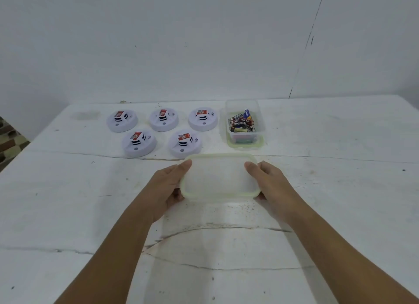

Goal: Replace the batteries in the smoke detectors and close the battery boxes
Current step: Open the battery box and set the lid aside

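five smoke detectors [158,131], two boxes [220,179] (one with batteries [241,122])

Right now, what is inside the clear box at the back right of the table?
The clear box holds a loose pile of batteries, mostly dark and red, one blue. It has no lid on. Something green shows under its base, but I cannot tell what. Batteries lower in the pile are covered.

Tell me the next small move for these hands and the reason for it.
Probably set the lid down on the bare table. The left hand and right hand both grip it, so neither is free, while the battery container already stands open beside five smoke detectors with batteries showing.
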### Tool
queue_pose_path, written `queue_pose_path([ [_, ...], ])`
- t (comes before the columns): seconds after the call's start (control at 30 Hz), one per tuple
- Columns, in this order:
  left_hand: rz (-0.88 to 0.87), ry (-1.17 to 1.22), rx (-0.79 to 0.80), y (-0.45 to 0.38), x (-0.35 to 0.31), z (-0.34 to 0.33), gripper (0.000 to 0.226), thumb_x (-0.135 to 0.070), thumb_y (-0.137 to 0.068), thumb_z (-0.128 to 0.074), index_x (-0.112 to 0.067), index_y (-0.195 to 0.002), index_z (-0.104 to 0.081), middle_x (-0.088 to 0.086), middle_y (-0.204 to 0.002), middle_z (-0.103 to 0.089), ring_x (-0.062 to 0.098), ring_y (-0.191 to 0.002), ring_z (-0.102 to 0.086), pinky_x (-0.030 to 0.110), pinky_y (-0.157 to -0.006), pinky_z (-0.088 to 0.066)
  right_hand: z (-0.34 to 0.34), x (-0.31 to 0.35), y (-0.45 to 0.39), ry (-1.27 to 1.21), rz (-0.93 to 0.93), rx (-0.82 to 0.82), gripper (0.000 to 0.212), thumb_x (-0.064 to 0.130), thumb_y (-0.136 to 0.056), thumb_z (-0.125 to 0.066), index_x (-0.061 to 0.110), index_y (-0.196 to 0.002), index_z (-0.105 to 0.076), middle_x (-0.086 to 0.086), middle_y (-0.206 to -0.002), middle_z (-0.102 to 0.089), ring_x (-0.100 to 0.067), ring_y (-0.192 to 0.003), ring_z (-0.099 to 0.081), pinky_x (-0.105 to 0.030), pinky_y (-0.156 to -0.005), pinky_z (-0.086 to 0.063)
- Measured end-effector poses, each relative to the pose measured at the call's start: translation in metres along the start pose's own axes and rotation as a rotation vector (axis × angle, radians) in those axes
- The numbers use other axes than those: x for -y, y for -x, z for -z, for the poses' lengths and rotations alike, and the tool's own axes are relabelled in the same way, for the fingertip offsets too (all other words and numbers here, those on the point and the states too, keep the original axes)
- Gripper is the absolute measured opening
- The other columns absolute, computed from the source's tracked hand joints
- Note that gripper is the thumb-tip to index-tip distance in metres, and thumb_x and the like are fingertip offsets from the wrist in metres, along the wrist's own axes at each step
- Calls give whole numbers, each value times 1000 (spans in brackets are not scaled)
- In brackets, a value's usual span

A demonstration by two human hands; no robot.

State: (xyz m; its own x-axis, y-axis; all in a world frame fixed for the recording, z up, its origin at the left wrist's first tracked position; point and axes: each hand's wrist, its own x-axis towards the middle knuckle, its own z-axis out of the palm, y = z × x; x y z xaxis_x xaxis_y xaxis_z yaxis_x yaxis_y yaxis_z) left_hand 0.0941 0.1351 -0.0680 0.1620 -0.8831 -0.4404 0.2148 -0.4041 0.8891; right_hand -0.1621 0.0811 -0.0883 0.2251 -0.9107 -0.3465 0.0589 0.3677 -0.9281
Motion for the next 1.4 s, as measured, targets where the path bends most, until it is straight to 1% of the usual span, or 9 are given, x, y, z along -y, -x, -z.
queue_pose_path([
  [0.2,-20,0,-29,2,3,-2,46,-48,-89,-74,-11,-116,-77,18,-123,-73,36,-106,-67,61,-110,-46,-2,9,4,-6,-16,50,52,55,-74,-79,14,-97,-57,-11,-95,-61,-27,-90,-53,-43,-82,-43],
  [0.37,-43,-12,-59,3,3,-4,47,-41,-95,-70,-2,-121,-72,15,-109,-76,27,-91,-65,38,-78,-55,-2,15,3,21,-28,59,40,45,-90,-76,12,-103,-59,-12,-93,-62,-27,-86,-53,-37,-71,-43],
  [0.5,-25,-15,-53,5,1,-7,45,-41,-95,-71,-5,-121,-73,16,-118,-76,31,-102,-69,55,-105,-53,1,18,2,8,-37,30,29,35,-95,-74,13,-93,-55,-5,-73,-58,-20,-65,-49,-28,-56,-36],
  [0.63,-21,-25,-60,8,-1,-8,45,-44,-94,-71,-7,-119,-74,16,-119,-75,35,-108,-70,56,-107,-51,1,17,5,-29,-4,-16,39,26,-95,-74,17,-73,-43,3,-54,-39,-13,-48,-29,-25,-47,-24],
  [0.8,-108,-73,-283,16,5,-15,55,-58,-90,-71,-9,-110,-58,11,-106,-72,27,-91,-68,47,-89,-61,4,20,8,-6,-24,-16,33,30,-89,-81,13,-91,-52,-7,-75,-51,-18,-62,-45,-28,-51,-35],
  [0.9,-161,-131,-510,40,12,-18,53,-65,-88,-68,-18,-95,-45,2,-83,-50,20,-72,-47,37,-69,-45,2,26,4,40,-9,-70,34,31,-87,-83,17,-102,-56,-7,-104,-68,-22,-82,-64,-29,-59,-47],
  [1.03,78,-39,-266,76,18,-30,43,-52,-88,-75,-16,-82,-52,0,-63,-49,15,-54,-43,29,-55,-38,0,42,-2,233,95,-68,29,52,-94,-70,29,-111,-67,7,-115,-66,-12,-106,-62,-29,-73,-43],
  [1.17,140,-65,-101,87,20,-46,49,-51,-93,-69,-4,-103,-64,12,-85,-74,24,-65,-68,33,-64,-54,-5,51,-2,293,51,39,24,54,-101,-58,33,-103,-70,25,-98,-63,7,-87,-53,-20,-70,-37],
  [1.4,27,-140,-174,48,13,-39,39,-48,-97,-67,-12,-111,-62,11,-106,-75,24,-82,-68,47,-92,-61,-11,37,1,438,-99,157,60,59,-96,-62,1,-113,-67,-7,-86,-68,-17,-69,-56,-25,-64,-49],
])
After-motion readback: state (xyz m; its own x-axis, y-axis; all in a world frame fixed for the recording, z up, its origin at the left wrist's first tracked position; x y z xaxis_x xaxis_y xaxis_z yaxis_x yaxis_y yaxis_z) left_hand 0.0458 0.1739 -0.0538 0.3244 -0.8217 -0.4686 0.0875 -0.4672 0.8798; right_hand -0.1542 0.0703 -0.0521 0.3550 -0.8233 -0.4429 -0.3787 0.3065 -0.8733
